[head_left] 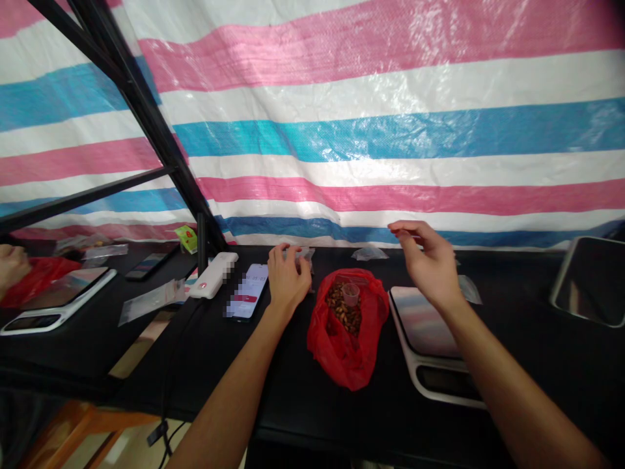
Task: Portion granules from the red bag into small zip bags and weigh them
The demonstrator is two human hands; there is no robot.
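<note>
Hovering: right hand, narrow | left hand, curled at clear bag | grips unclear | sweep could spill red bag

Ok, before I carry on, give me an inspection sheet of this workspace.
Surface: black table.
Work items: open red bag with brown pieces and a small clear cup inside; scale beside it.
Clutter: phone, white device, small plastic bag.
Hands: left hand at a clear bag, grip unclear; right hand above the scale, fingertips together, contents unclear.
Cables: black cable hanging past the table edge.
Surroundings: striped sheet behind, black frame, another person's hand far left.
</note>
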